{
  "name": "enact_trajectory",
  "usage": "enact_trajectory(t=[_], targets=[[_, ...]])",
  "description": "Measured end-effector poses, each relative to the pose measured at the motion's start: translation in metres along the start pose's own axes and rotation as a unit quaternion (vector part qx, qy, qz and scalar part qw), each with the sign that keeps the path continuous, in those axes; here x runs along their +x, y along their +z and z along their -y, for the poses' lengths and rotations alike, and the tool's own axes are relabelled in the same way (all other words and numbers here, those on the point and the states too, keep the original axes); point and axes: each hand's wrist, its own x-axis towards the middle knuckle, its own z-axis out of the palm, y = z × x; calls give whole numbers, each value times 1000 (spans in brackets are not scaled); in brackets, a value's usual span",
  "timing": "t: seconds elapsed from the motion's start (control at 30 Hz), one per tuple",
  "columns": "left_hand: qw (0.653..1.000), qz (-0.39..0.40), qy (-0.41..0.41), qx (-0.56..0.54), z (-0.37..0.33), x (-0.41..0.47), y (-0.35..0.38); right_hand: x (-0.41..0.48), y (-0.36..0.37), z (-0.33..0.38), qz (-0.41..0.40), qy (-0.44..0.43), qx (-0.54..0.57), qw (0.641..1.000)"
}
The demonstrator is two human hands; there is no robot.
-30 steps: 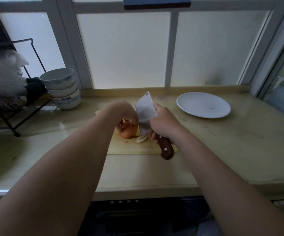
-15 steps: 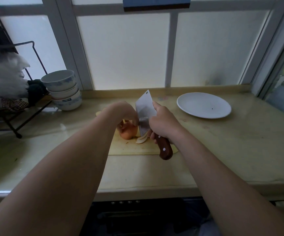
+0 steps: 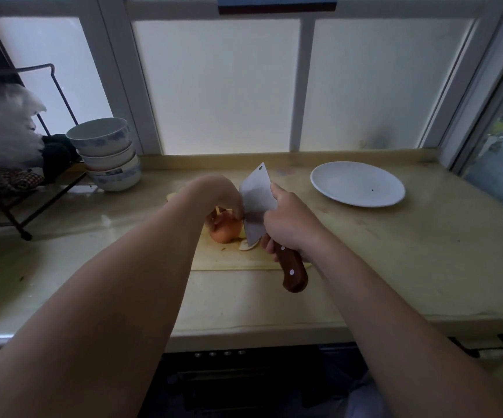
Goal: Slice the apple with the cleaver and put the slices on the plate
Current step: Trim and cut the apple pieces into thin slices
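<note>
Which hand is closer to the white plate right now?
Right. The right hand, gripping the cleaver, is left of the plate; the left hand holds the apple farther left.

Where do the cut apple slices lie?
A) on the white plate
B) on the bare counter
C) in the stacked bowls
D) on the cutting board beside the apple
D: the slices lie on the cutting board beside the apple; the plate holds none.

Orange-red apple (image 3: 226, 233), grey cleaver (image 3: 257, 200).
My cleaver's handle (image 3: 293, 271) is showing red-brown with pale rivets; the plate (image 3: 357, 184) is looking white, the bowls (image 3: 108, 155) white with blue patterning, the board (image 3: 229, 262) pale yellow.
</note>
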Motion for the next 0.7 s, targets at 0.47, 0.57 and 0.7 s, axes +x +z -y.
enact_trajectory(t=[0.47, 0.57, 0.7], targets=[[1000, 12, 7, 8, 3, 9, 0, 23, 19, 0, 1, -6, -25, 1000], [1000, 10, 13, 16, 3, 8, -1, 28, 21, -2, 1, -4, -35, 999], [1000, 11, 12, 16, 3, 9, -1, 30, 20, -1, 3, -8, -46, 999]])
